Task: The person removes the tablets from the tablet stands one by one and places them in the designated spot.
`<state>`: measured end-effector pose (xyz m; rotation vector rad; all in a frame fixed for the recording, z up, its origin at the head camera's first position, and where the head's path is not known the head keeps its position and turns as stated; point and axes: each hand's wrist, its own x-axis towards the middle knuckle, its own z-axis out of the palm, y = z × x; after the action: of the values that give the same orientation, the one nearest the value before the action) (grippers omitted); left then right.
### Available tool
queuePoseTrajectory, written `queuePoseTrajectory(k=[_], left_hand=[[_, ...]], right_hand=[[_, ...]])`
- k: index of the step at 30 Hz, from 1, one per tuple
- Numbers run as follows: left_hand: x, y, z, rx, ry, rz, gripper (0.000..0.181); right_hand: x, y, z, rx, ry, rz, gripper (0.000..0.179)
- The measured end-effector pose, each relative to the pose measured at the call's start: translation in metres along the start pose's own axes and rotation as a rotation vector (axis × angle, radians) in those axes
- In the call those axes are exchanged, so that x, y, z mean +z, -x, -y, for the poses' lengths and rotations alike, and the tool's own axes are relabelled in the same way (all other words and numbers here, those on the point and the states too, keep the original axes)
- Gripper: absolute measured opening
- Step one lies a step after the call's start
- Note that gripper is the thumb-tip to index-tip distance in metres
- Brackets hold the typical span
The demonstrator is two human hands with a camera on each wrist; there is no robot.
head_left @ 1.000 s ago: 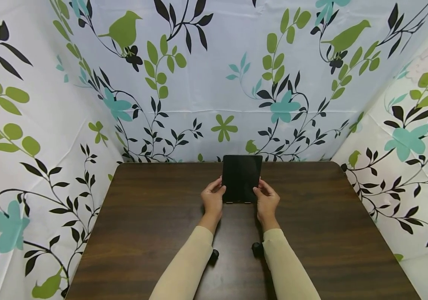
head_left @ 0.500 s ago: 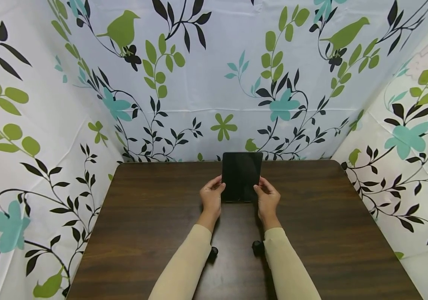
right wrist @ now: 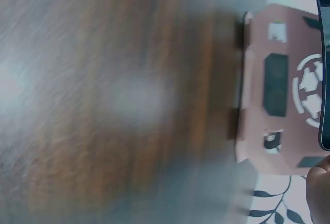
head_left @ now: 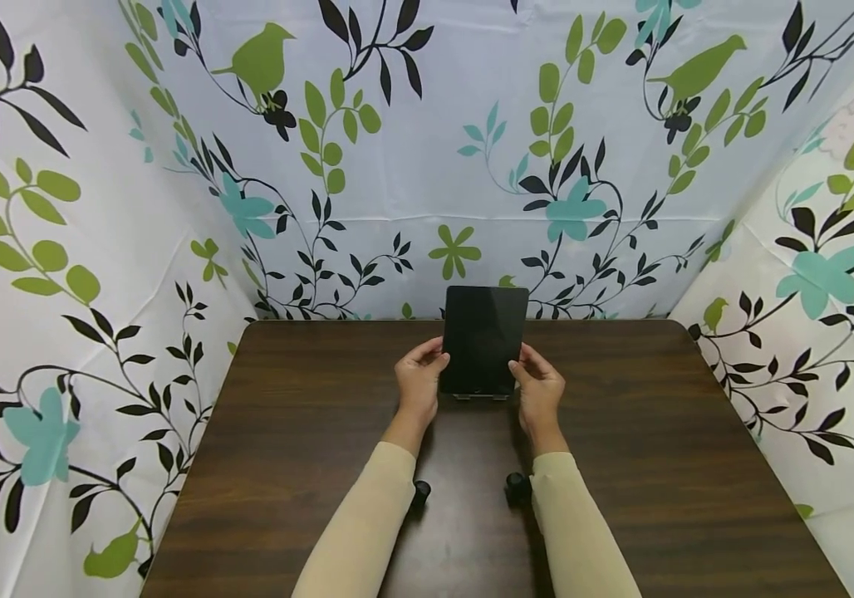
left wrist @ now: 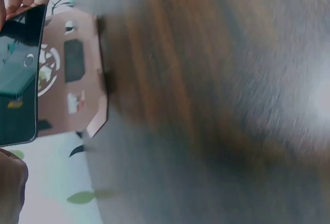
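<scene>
A black tablet stands upright toward the back of the table, its dark screen facing me. My left hand pinches its left side, thumb at the front edge. The right hand grips the opposite side the same way. Behind the tablet, a pinkish metal stand with cut-out openings shows in the left wrist view; the right wrist view also shows the stand. Its upper part is hidden by the tablet. Small lips of the stand appear below the tablet in the head view. Whether tablet and stand touch, I cannot tell.
The dark wood table extends on both sides of the arms. A white curtain printed with leaves, birds and flowers hangs behind and at both sides. Each wrist carries a small black camera on its inner side.
The tablet has moved slightly up in the head view, with more of it above the table's back edge. Both hands rose with it, keeping their hold. The head view shifted slightly.
</scene>
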<state>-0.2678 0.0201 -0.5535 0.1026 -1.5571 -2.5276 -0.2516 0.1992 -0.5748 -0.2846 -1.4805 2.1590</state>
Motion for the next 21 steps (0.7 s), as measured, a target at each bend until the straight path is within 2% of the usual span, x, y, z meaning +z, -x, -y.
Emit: queuePoseTrajectory(k=[6, 11, 16, 21], left_hand=[[-0.005, 0.0, -0.022, -0.029, 0.018, 0.017, 0.029], [-0.011, -0.002, -0.038, -0.024, -0.003, 0.008, 0.029], [-0.019, -0.003, -0.048, -0.013, -0.007, -0.008, 0.03], [-0.031, -0.003, -0.054, -0.02, -0.002, -0.028, 0.031]], right_hand=[[0.009, 0.005, 0.008, 0.007, -0.057, 0.054, 0.039], [0.019, 0.011, 0.013, 0.01, -0.089, 0.08, 0.038], [0.031, 0.018, 0.016, 0.008, -0.13, 0.115, 0.039], [0.04, 0.023, 0.016, -0.003, -0.098, 0.138, 0.039]])
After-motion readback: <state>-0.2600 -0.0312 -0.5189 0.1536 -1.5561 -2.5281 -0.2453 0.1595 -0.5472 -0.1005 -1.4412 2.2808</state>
